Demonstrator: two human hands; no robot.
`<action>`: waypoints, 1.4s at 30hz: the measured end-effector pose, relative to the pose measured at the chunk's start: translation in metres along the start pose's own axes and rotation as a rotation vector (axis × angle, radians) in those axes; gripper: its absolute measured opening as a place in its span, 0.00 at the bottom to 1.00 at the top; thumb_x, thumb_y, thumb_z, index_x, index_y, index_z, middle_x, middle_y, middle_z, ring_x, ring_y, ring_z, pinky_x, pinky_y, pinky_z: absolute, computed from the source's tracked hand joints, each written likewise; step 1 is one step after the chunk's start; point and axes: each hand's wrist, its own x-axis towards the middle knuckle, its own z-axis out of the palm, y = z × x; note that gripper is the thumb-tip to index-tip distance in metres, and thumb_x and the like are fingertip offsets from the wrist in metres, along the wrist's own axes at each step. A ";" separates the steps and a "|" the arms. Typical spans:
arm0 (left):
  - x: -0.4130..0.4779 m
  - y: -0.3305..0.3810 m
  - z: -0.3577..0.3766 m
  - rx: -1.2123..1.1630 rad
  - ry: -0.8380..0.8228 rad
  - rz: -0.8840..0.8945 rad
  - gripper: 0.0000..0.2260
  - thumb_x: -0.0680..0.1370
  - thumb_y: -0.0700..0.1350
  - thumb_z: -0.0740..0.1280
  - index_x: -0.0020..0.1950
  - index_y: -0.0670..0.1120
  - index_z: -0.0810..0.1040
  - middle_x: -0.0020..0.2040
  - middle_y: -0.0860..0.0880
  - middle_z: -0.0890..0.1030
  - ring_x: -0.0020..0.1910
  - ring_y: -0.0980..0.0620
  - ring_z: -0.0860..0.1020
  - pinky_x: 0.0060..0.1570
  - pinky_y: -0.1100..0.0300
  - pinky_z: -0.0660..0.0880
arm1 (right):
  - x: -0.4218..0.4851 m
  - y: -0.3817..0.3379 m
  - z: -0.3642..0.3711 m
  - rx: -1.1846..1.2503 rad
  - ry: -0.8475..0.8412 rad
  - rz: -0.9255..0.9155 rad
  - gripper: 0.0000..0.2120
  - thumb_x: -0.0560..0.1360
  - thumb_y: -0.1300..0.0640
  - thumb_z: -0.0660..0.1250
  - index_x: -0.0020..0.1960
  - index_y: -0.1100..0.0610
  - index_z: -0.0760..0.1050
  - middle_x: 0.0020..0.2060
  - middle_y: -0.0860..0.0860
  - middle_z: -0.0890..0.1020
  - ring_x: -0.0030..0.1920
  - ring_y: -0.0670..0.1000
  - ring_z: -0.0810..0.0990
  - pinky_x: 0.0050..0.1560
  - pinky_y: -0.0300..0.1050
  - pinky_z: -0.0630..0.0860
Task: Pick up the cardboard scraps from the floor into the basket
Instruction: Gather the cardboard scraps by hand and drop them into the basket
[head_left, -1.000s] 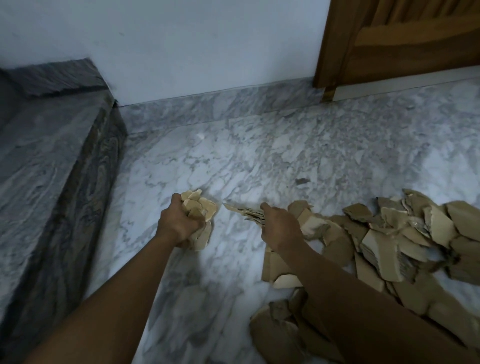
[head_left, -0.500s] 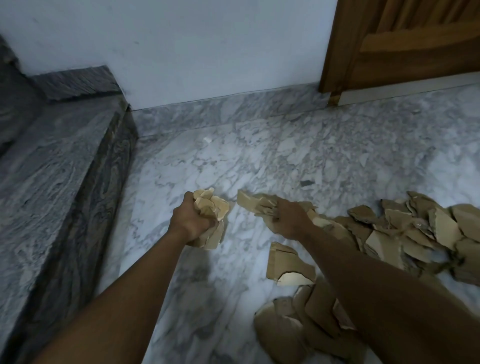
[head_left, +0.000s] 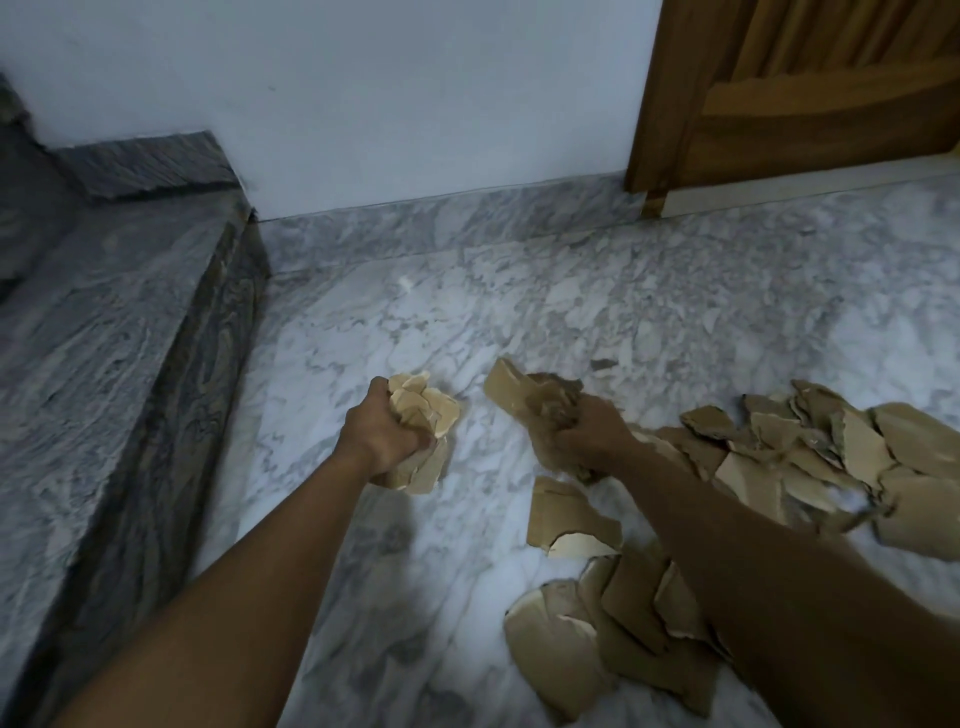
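From my feed, the left hand (head_left: 384, 436) is fisted tight around a crumpled wad of pale tan cardboard scraps (head_left: 422, 410), the torn pieces sticking out above and below the fingers. The right hand (head_left: 589, 434) grips a darker brown bunch of ragged cardboard pieces (head_left: 519, 395), with one flat piece jutting up and left past the knuckles. Both handfuls are lifted just above the white-and-grey veined marble floor (head_left: 415, 312), near each other but apart.

The rest of the scraps lie loose on the floor: a scattered heap of torn tan and brown cardboard (head_left: 789, 452) spreads right of the right hand, overlapping flat, with rough edges and lighter inner faces showing. A closer cluster of larger brown pieces (head_left: 587, 623) lies partly under the right forearm.

At left I see a dark grey marble step (head_left: 104, 338); a brown wooden door (head_left: 810, 104) stands at top right.
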 end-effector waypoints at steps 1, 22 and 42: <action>0.000 -0.003 -0.002 -0.007 0.000 -0.014 0.27 0.67 0.47 0.77 0.61 0.50 0.69 0.55 0.48 0.78 0.52 0.45 0.77 0.49 0.56 0.73 | 0.000 0.001 0.012 -0.051 0.025 0.053 0.26 0.72 0.48 0.69 0.63 0.63 0.75 0.56 0.60 0.81 0.58 0.60 0.80 0.51 0.47 0.74; -0.009 0.007 0.005 -0.053 -0.069 -0.002 0.26 0.69 0.42 0.77 0.62 0.48 0.69 0.53 0.50 0.75 0.50 0.48 0.74 0.46 0.59 0.68 | 0.008 -0.015 0.047 -0.238 0.051 0.094 0.15 0.78 0.55 0.65 0.62 0.62 0.73 0.61 0.59 0.78 0.63 0.59 0.77 0.56 0.45 0.73; 0.010 0.000 0.018 -0.206 -0.058 -0.067 0.23 0.71 0.46 0.75 0.59 0.52 0.66 0.52 0.50 0.77 0.50 0.48 0.78 0.43 0.57 0.74 | 0.005 -0.018 0.036 0.038 -0.170 0.067 0.07 0.76 0.59 0.70 0.41 0.59 0.74 0.39 0.54 0.76 0.43 0.49 0.76 0.36 0.33 0.73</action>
